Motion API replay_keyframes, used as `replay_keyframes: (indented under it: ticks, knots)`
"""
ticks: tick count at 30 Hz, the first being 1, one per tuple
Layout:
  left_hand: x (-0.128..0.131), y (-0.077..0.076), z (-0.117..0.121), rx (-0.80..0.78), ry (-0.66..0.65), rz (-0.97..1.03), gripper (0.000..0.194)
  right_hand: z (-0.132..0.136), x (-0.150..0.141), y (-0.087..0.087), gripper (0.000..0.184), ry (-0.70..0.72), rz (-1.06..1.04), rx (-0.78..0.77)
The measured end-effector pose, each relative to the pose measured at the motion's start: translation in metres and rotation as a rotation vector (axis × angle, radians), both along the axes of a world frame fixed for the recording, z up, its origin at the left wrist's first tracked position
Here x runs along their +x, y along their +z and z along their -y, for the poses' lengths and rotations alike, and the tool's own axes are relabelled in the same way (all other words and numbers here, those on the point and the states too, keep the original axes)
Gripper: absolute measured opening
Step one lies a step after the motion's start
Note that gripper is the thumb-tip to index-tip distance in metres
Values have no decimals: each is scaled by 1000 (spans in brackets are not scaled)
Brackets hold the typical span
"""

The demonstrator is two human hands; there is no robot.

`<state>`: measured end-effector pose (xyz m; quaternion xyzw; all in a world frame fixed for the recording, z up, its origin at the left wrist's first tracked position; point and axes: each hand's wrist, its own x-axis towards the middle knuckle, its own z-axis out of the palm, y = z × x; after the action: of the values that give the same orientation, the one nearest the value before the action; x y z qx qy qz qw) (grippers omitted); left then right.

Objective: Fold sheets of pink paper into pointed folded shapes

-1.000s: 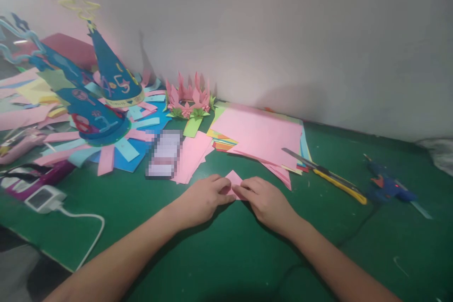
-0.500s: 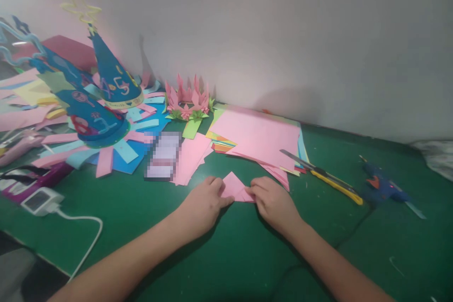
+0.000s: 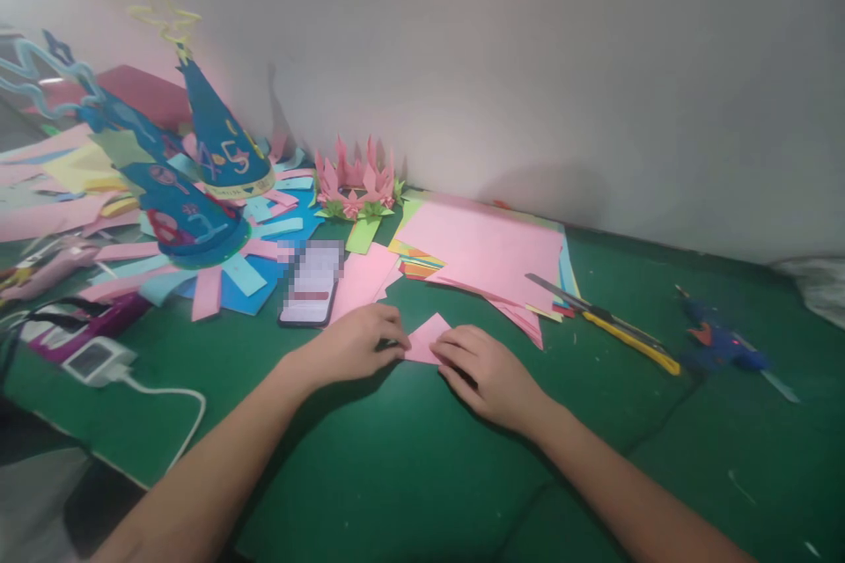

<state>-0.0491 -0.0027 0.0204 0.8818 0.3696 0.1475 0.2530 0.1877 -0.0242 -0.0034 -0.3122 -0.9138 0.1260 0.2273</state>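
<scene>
A small folded piece of pink paper [image 3: 426,340] lies on the green table, its peak pointing away from me. My left hand [image 3: 356,343] pinches its left corner between thumb and fingers. Over its right side, my right hand [image 3: 492,374] has its fingers closed on the paper, hiding that corner. Just behind the left hand are more pink sheets [image 3: 360,277] and a phone [image 3: 310,286] with a blurred screen.
Stacked coloured paper [image 3: 485,237] lies behind the hands, with a yellow cutter [image 3: 627,343] across its right edge. A blue glue gun [image 3: 726,347] rests farther right. Paper crown [image 3: 356,185], blue cone hats [image 3: 191,211] and a white-corded charger [image 3: 99,361] stand left.
The right hand has slid left across the paper, covering its right corner, and the left hand has shifted slightly left. Less of the pink paper shows. The view has turned slightly.
</scene>
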Motion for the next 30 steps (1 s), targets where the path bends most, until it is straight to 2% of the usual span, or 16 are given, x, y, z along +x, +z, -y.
replay_keyframes:
  ticks: [4,6,8,12,14,17,21,24,27,30]
  knots:
    - [-13,3,-9,-133,79,3,10,-1,2,-2,26,-51,22,32]
    - [-13,3,-9,-177,101,3,21,-2,2,-5,26,-65,38,61]
    - [-11,3,-8,-197,89,9,31,-2,2,-6,24,-71,53,96]
    - [-6,2,-6,-185,-2,56,19,-3,0,-8,23,-97,75,183]
    - [-4,-1,-6,-145,-18,75,12,-3,1,-9,24,-120,82,208]
    - [-1,-7,-8,-1,-42,82,10,-2,1,-10,24,-163,96,229]
    - [4,-19,-13,235,-69,27,16,2,1,-5,26,-196,146,254]
    - [5,-23,-15,356,-88,-41,21,6,2,0,27,-191,170,204]
    - [5,-23,-16,425,-97,-91,24,10,4,3,26,-174,188,166]
    - [5,-21,-16,412,-100,-66,26,13,6,1,25,-183,220,204]
